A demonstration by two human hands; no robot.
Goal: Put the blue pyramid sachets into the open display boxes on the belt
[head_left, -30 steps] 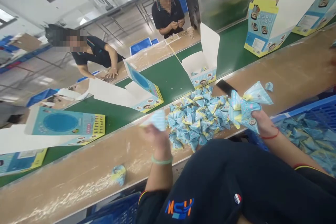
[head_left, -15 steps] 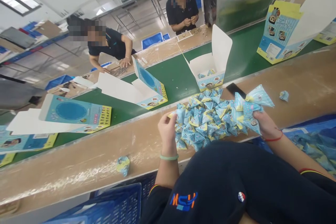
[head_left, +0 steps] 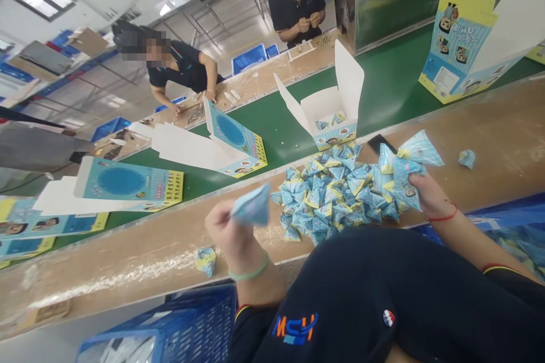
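My left hand [head_left: 230, 235] pinches one corner of a blue pyramid-shaped packet [head_left: 253, 207], lifted over the brown bench left of the heap; the packet is slightly blurred. My right hand [head_left: 428, 193] is closed around several blue and yellow packets [head_left: 406, 173], bunched at the heap's right end. Between the hands lies a big heap of similar packets [head_left: 327, 195] on the bench. Beyond it, an open printed carton [head_left: 336, 136] on the green belt has a few packets inside.
More open cartons [head_left: 242, 164] stand along the green conveyor belt [head_left: 293, 119]. Single packets [head_left: 206, 261] lie apart on the bench. A dark phone-like slab [head_left: 380, 144] sits behind the heap. Blue crates [head_left: 200, 323] are below the bench edge. Two co-workers [head_left: 183, 71] work across the belt.
My left hand has moved left from the heap, carrying a packet off it. My right hand keeps hold of its packets. The view has shifted slightly.
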